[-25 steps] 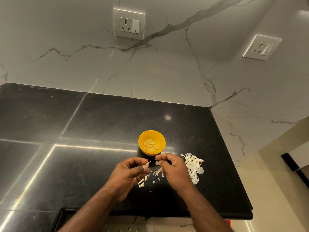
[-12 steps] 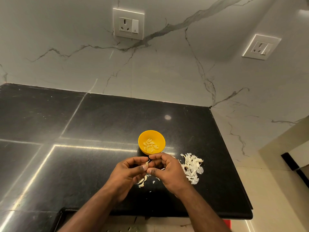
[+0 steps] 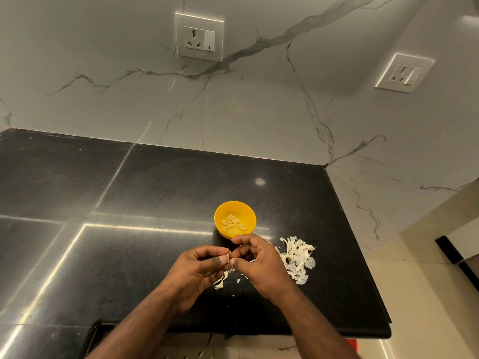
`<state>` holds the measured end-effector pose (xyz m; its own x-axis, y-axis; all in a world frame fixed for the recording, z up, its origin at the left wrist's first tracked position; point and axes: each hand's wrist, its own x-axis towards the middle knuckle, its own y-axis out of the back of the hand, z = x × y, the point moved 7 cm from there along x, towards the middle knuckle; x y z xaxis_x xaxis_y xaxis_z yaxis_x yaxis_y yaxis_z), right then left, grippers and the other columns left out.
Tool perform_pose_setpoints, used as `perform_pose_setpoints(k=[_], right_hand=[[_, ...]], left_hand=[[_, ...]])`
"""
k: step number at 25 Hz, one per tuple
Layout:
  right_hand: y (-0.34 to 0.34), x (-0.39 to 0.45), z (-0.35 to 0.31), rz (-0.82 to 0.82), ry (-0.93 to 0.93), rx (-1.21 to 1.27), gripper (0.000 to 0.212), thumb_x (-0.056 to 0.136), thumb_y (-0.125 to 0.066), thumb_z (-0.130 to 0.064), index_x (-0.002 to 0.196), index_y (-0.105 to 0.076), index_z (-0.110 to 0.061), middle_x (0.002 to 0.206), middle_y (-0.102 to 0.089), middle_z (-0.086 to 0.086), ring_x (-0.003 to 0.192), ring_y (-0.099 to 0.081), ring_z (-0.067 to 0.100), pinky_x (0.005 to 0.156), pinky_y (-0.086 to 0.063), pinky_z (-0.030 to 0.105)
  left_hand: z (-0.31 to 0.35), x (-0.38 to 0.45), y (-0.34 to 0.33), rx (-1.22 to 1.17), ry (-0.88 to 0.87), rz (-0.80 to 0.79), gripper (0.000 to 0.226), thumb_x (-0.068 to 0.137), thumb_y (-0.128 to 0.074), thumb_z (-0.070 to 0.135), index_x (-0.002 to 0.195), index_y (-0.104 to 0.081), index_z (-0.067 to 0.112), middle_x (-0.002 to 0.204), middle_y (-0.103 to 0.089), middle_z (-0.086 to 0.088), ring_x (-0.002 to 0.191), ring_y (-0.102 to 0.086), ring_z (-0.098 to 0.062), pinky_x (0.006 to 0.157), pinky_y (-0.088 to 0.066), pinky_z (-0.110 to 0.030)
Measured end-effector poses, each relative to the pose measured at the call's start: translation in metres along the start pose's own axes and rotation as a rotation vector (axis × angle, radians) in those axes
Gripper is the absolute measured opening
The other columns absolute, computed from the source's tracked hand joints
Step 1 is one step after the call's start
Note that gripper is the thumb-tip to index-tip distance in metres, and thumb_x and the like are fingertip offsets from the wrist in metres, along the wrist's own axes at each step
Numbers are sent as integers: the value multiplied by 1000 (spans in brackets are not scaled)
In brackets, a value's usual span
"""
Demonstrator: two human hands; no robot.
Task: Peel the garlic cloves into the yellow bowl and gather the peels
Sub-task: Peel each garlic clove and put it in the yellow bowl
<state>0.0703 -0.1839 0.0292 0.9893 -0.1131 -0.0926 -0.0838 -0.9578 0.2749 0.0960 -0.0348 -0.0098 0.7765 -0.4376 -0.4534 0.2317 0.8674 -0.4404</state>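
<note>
Now, hands: left hand (image 3: 198, 268) and right hand (image 3: 261, 265) both pinch one garlic clove (image 3: 229, 257).
Clove: just nearer than yellow bowl (image 3: 234, 211).
Peels (image 3: 298, 257): right of bowl.

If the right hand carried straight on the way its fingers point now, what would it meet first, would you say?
Most likely the left hand: the right hand points leftward at it, fingertips nearly touching over the clove. Depth is hard to judge.

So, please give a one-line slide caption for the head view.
Left hand and right hand peel a garlic clove before the round yellow plastic bowl.
</note>
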Motion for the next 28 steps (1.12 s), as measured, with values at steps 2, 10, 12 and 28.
perform_pose_setpoints(k=[2, 10, 12, 28], right_hand=[[-1, -1, -1, -12, 10, -3, 42, 79, -76, -2, 112, -64, -26, 88, -74, 0, 77, -68, 6, 74, -56, 25], [-2, -1, 0, -27, 2, -29, 42, 82, -74, -5, 116, -64, -28, 87, -75, 0, 80, -70, 8, 75, -53, 23], [-3, -1, 0, -20, 2, -39, 39, 83, -73, -6, 114, -64, -28, 86, -74, -1, 77, -68, 7, 72, -52, 21], [34, 5, 18, 127, -71, -350, 11, 90, -69, -23, 93, -78, -28, 95, -67, -12, 85, -61, -5, 74, -44, 11]], left_hand=[[0, 1, 1, 10, -4, 10, 34, 73, -75, 6, 105, -70, -5, 97, -74, -22, 83, -73, -24, 79, -56, -32], [-2, 0, 4, 130, -1, 4, 15, 88, -69, 5, 101, -73, -2, 87, -72, -15, 75, -65, -18, 68, -52, -28], [-1, 0, 2, 135, 1, -3, 13, 91, -66, 3, 101, -72, -2, 86, -72, -13, 75, -65, -17, 68, -51, -27], [-9, 5, 1, 69, 49, -23, 16, 93, -60, -6, 107, -68, -5, 92, -72, -18, 81, -70, -20, 71, -58, -26]])
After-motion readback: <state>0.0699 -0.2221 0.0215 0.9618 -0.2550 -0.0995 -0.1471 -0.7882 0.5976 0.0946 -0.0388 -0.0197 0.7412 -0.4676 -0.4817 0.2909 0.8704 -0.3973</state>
